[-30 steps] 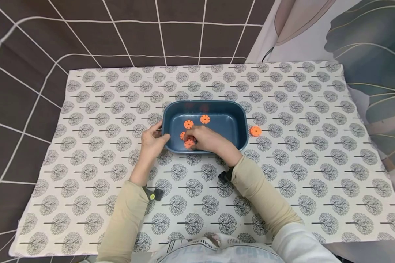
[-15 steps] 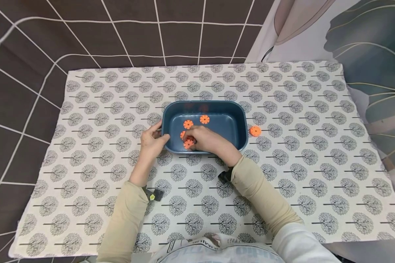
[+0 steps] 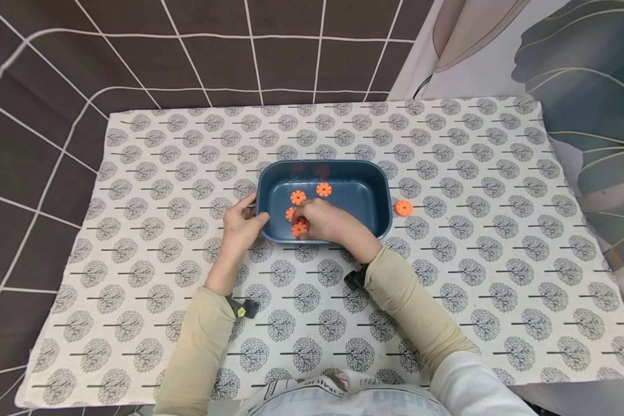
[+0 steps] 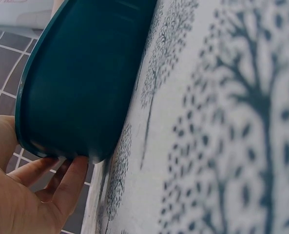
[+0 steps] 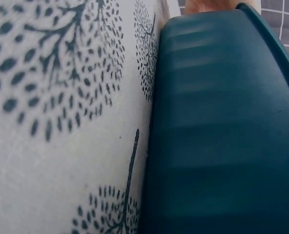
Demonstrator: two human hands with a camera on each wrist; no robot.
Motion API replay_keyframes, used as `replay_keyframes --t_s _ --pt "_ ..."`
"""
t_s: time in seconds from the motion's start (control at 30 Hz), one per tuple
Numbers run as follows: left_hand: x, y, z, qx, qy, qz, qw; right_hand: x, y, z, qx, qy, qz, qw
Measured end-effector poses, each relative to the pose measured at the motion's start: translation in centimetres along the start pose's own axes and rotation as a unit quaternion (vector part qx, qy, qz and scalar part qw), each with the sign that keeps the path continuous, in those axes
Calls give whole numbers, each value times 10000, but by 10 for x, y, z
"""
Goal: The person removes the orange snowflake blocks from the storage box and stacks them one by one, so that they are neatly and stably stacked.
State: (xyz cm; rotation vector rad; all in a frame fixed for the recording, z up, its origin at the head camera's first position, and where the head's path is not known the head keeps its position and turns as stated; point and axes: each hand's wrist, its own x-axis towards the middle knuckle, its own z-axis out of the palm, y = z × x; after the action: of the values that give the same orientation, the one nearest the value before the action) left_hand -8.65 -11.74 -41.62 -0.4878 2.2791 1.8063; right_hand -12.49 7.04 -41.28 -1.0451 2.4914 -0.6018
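A dark blue plastic basin (image 3: 351, 216) lies across the middle of the table in the head view. My left hand (image 3: 241, 222) grips its left end, thumb at the rim and fingers against the outer wall (image 4: 81, 97). Inside the basin, my right hand (image 3: 319, 219) bends its fingers down onto an orange notched disc (image 3: 299, 229) at the near left, pinching it; the fingertips are partly hidden. Close by lie another orange disc (image 3: 290, 214), partly covered by that hand, and a third disc (image 3: 298, 197). Farther back is one more disc (image 3: 323, 189).
Right of the basin, an orange disc or small stack (image 3: 403, 207) sits on the tree-print tablecloth (image 3: 478, 242). A dark tiled-pattern backdrop (image 3: 213, 58) stands behind the table. In the right wrist view, the basin's outer side (image 5: 217, 126) fills much of the frame.
My right fingers have shifted slightly at the near-left disc, which moves a little with them. My left hand and the basin stay put.
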Motion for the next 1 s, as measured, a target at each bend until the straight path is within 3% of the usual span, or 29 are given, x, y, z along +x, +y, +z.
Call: replay_keyframes --t_s 0.67,1.0 --pt "-2 3 1 62 -5 -60 10000 -14 3 -6 672 900 -496 9924" --pt "-1 1 0 71 15 -66 10000 -37 17 -20 435 1530 -794 9841"
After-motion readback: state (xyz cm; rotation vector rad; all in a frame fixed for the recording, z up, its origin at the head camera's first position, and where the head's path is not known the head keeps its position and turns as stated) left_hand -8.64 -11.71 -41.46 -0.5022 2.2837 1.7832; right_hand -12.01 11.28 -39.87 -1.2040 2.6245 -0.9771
